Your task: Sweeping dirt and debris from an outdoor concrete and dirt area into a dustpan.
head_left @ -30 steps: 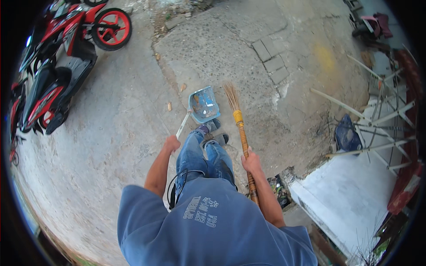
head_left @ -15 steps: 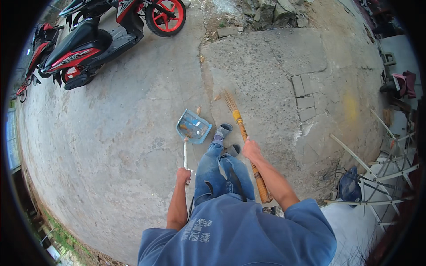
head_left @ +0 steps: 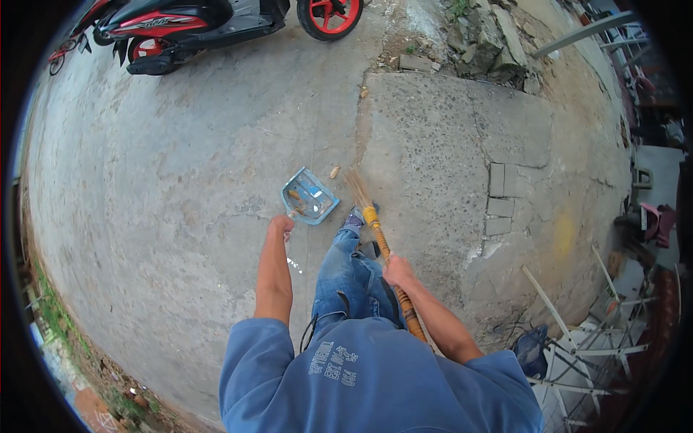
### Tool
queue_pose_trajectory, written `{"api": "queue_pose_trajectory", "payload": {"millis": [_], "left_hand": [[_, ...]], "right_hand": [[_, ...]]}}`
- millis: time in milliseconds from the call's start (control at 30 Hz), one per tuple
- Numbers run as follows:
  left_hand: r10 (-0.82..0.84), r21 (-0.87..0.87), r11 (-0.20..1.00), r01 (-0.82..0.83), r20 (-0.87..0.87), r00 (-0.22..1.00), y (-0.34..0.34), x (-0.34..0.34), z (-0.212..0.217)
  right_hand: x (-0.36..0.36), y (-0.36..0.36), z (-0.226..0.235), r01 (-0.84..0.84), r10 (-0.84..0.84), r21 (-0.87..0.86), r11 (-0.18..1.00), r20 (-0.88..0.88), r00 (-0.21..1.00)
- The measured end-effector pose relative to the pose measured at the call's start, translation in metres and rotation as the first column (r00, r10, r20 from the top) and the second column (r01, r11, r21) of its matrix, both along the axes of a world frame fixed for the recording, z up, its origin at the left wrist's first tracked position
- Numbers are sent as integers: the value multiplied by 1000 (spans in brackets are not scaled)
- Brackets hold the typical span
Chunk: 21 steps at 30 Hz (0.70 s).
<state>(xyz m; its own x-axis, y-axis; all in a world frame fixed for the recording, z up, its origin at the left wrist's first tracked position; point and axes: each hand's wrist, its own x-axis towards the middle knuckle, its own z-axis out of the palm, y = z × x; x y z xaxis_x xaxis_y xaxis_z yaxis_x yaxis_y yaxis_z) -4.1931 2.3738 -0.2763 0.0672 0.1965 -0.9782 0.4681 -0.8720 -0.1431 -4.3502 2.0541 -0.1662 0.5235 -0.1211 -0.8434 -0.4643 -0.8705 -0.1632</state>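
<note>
Mid-sweep: left hand (head_left: 281,225) fisted on light-blue plastic dustpan (head_left: 310,195) at frame centre — right hand (head_left: 398,272) wrapped around straw broom (head_left: 377,229). Next, probably: flick tan debris piece (head_left: 334,172) into pan.

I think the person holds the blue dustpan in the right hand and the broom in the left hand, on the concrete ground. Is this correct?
Not quite: the hands are swapped. In the head view the left hand holds the blue dustpan by its handle, and the right hand grips the broom. Both are on the concrete ground, as you said.
</note>
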Motion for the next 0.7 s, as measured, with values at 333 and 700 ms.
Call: {"api": "queue_pose_trajectory", "payload": {"millis": [333, 700], "left_hand": [[203, 35, 978, -204, 33, 979, 3, 8, 14], [247, 45, 965, -258, 174, 953, 15, -13, 6]], "right_hand": [[-13, 15, 36, -234, 250, 163, 958, -87, 964], [5, 14, 39, -226, 225, -68, 972, -22, 974]]}}
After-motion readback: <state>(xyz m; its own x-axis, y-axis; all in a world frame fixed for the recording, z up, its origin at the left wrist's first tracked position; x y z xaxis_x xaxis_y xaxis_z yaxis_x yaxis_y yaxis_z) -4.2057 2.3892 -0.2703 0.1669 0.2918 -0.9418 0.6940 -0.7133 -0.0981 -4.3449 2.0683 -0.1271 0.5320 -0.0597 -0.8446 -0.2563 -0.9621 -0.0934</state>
